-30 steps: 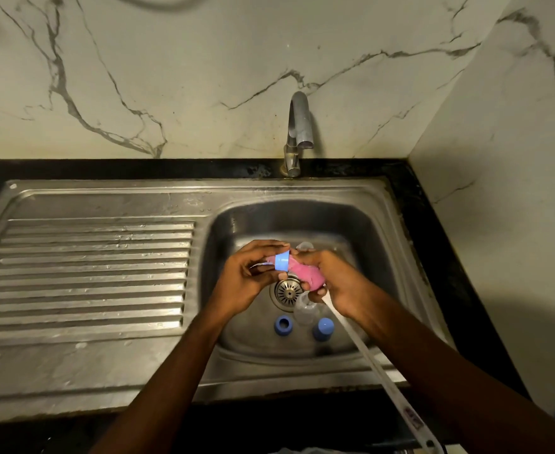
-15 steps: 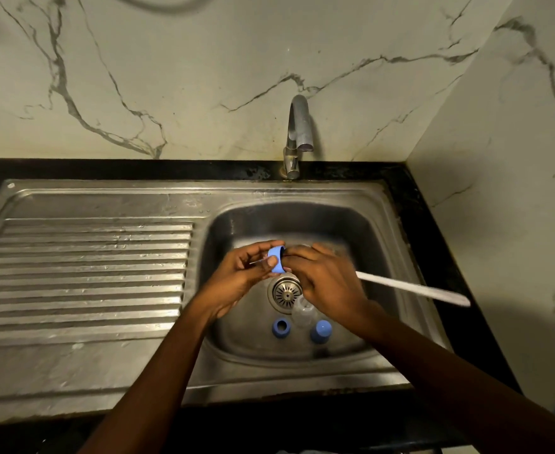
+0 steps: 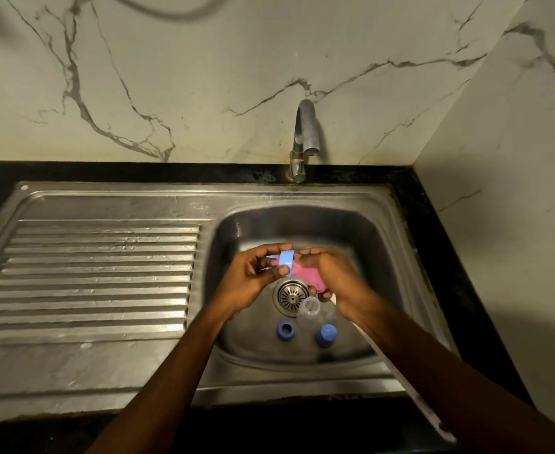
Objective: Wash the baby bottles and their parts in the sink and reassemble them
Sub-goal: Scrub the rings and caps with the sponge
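Note:
Over the sink basin (image 3: 380, 257), my left hand (image 3: 253, 280) pinches a light blue bottle ring (image 3: 286, 263) by its rim. My right hand (image 3: 331, 276) grips a bottle brush whose pink sponge head (image 3: 305, 273) presses against the ring; its white handle (image 3: 410, 391) runs down to the right under my forearm. On the basin floor lie a clear bottle (image 3: 308, 314), a blue ring (image 3: 286, 329) and a blue cap (image 3: 325, 334), all near the drain (image 3: 290, 294).
The tap (image 3: 305, 139) stands behind the basin with no water visible. A ribbed steel drainboard (image 3: 99, 276) fills the left side. A black counter edge (image 3: 433, 231) and marble walls enclose the back and right.
My right hand has turned the brush: the handle swung from pointing right back down under my forearm, and the pink sponge shows again against the ring.

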